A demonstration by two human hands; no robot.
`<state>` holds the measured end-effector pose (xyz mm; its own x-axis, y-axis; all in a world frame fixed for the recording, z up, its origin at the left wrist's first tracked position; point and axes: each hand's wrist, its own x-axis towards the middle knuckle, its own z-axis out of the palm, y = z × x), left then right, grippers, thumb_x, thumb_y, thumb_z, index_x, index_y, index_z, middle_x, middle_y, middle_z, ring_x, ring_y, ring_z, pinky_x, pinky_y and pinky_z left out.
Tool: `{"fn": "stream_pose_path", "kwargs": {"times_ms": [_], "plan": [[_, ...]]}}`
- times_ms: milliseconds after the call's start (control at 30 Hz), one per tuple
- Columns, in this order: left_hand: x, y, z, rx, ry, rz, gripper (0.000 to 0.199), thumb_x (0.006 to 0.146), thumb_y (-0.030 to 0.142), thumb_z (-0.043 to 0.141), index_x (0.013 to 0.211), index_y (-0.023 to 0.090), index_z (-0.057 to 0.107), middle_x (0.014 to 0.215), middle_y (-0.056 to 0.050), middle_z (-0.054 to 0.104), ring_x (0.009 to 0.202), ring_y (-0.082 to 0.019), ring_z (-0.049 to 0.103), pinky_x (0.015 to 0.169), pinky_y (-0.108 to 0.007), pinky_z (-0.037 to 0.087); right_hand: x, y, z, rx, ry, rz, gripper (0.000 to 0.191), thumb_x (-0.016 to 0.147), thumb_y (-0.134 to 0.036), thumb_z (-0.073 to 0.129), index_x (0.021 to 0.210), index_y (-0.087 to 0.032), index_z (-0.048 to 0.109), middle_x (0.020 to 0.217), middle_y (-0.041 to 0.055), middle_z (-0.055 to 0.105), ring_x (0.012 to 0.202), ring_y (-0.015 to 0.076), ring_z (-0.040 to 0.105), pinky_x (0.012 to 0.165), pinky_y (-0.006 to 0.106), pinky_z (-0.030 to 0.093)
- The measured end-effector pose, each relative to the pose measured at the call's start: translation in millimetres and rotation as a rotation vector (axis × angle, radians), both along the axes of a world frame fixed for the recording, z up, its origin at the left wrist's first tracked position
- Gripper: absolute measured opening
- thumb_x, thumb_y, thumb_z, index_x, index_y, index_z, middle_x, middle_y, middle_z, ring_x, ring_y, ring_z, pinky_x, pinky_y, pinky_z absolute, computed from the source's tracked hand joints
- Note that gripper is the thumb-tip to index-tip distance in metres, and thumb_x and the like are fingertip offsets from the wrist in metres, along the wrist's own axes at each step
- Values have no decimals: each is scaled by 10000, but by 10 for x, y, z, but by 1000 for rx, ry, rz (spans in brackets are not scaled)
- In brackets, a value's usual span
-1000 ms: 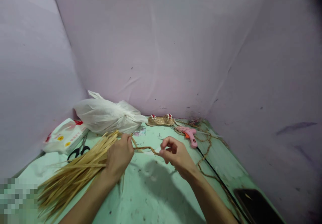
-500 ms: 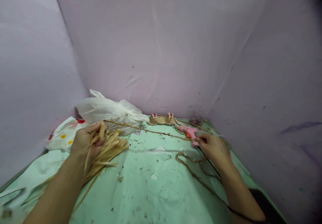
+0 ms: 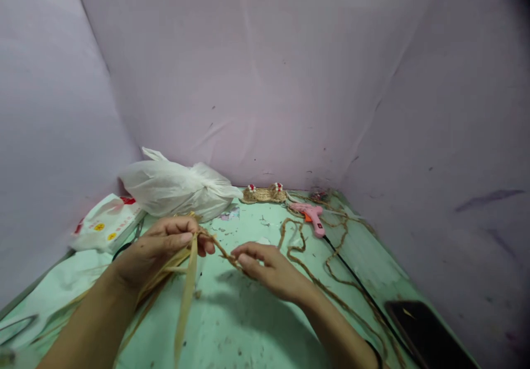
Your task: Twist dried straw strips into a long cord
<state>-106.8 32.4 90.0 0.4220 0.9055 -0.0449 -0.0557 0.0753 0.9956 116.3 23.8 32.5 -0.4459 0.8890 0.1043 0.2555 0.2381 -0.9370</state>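
My left hand [image 3: 168, 247] pinches the end of a thin twisted straw cord [image 3: 222, 250], and a flat pale strip of straw [image 3: 187, 297] hangs down from its fingers. A short way to the right, my right hand [image 3: 265, 267] is closed on the same cord with thumb and fingertips. Its far part runs under the hand, out of sight. A bundle of loose straw strips [image 3: 159, 280] lies on the table beneath my left wrist, partly hidden by the hand and forearm.
A pink glue gun [image 3: 312, 217] with a black cable lies at right, among loops of twisted cord [image 3: 308, 269]. A dark phone [image 3: 426, 330] rests at the right edge. Behind stand a white plastic bag [image 3: 178, 186], a white packet [image 3: 107, 222] and a woven straw piece with flowers [image 3: 264, 194].
My right hand has come left and nearer, close to my left hand, so the cord stretched between them is much shorter. My left hand has moved slightly right; a straw strip now hangs from it.
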Motion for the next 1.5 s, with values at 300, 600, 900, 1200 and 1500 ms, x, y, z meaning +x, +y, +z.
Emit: {"fn": "stream_pose_path", "kwargs": {"times_ms": [300,600,900,1200,1500], "plan": [[29,61,25,-91,-179,167,188,577,282,605,650,155,486,864,-135,667,629,-218,605,608,-338,452,189,105,-58,-270,312,-16,284,620,-387,666,678,-150,520,526,-42,496,474,63,433,485,199,348],[365,-175,-17,641,649,19,156,749,287,432,699,208,557,963,-83,632,1028,-238,524,859,-337,393,-23,53,-43,-559,268,-303,139,581,-258,610,607,-132,557,498,-19,526,340,33,299,343,190,145],[701,-375,-233,978,1247,-271,238,711,121,386,896,162,531,857,-95,586,748,-208,538,661,-335,426,38,9,59,-220,135,-160,415,750,-512,468,619,-131,571,589,2,470,541,86,378,469,205,267],[617,-234,-183,906,1463,-155,169,714,128,364,713,169,529,678,-71,592,597,-211,564,528,-297,367,-5,23,19,-90,229,-406,276,677,-373,575,547,-133,538,517,-24,417,502,79,340,475,216,260],[496,-38,-281,807,1569,90,201,752,206,361,697,172,552,657,-78,609,609,-232,582,516,-286,301,-12,-32,95,-303,319,-176,210,624,-316,611,700,-121,633,564,4,536,492,78,420,432,202,283]]}}
